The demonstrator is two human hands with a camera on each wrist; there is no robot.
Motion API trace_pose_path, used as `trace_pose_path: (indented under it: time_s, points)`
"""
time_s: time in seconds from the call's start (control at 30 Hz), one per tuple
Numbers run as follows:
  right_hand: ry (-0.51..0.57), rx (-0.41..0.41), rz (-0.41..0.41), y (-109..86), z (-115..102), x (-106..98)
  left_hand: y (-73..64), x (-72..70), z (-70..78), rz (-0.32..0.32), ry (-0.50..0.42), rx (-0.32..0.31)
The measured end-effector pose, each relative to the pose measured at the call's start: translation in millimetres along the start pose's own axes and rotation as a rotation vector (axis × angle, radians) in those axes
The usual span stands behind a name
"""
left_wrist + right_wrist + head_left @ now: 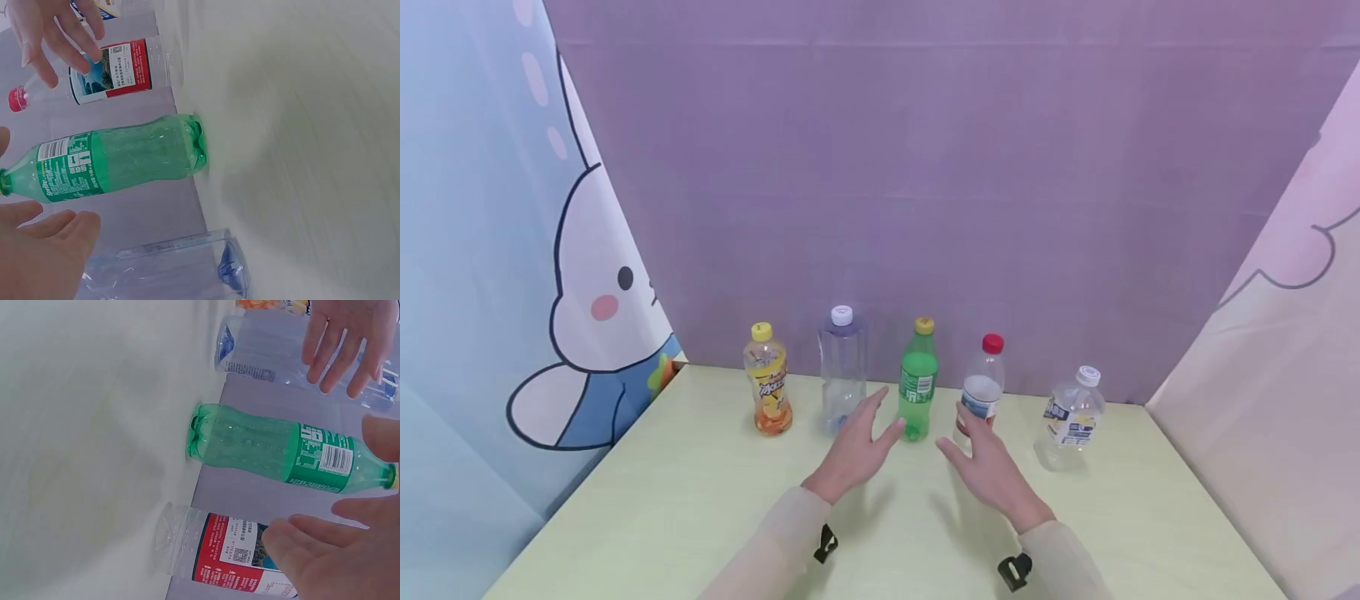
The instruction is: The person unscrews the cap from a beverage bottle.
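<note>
Currently reaching, it seems — left hand (pixel 853 448) and right hand (pixel 994 473) spread, holding nothing, just short of the green Sprite bottle (pixel 918 379); gripping would call for closing inward.

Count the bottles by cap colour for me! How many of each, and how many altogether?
White caps: 2 (tall clear bottle, far-right bottle)
Yellow caps: 2 (far-left bottle, plus a darker, golden one on the green bottle)
Red caps: 1 (second bottle from the right)
Total: 5 bottles
</note>
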State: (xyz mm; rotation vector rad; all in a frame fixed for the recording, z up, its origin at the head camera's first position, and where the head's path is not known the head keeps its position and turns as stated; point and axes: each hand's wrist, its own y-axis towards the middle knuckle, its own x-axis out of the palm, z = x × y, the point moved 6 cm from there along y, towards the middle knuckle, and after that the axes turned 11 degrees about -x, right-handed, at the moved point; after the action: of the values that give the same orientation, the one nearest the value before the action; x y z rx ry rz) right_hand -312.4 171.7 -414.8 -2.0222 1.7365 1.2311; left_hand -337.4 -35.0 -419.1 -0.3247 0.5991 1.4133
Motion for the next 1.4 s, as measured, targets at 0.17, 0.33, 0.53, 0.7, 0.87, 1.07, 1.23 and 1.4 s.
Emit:
trace_pose_path:
  time_s: [0.17, 0.33, 0.53, 0.7, 0.87, 1.07, 1.23, 1.4]
  points:
    - [0.031, -0.03, 0.05, 6.7, -1, -4, 5.6, 3.5, -2.0, -0.031, -0.063, 0.004]
    - [0.105, -0.054, 0.091, 14.6, 0, -5, 10.8, 5.8, -2.3, -0.035, -0.134, 0.007]
    - [0.15, -0.058, 0.103, 23.1, 3, -2, 18.3, 8.8, -0.5, -0.044, -0.16, 0.016]
    - [0.161, -0.056, 0.103, 28.9, 5, 1, 23.2, 9.5, 1.0, -0.049, -0.182, -0.003]
    - [0.163, -0.065, 0.132, 35.6, 8, 1, 29.0, 10.5, 2.9, -0.046, -0.208, -0.002]
    - [0.187, -0.043, 0.129, 41.9, 9, 3, 34.2, 14.4, 1.6, -0.037, -0.236, -0.015]
    - [0.186, -0.014, 0.123, 49.5, 9, 4, 37.2, 16.3, 2.1, -0.021, -0.25, -0.037]
    - [0.199, 0.027, 0.108, 57.6, 12, 6, 41.9, 18.7, 5.3, -0.031, -0.325, -0.041]
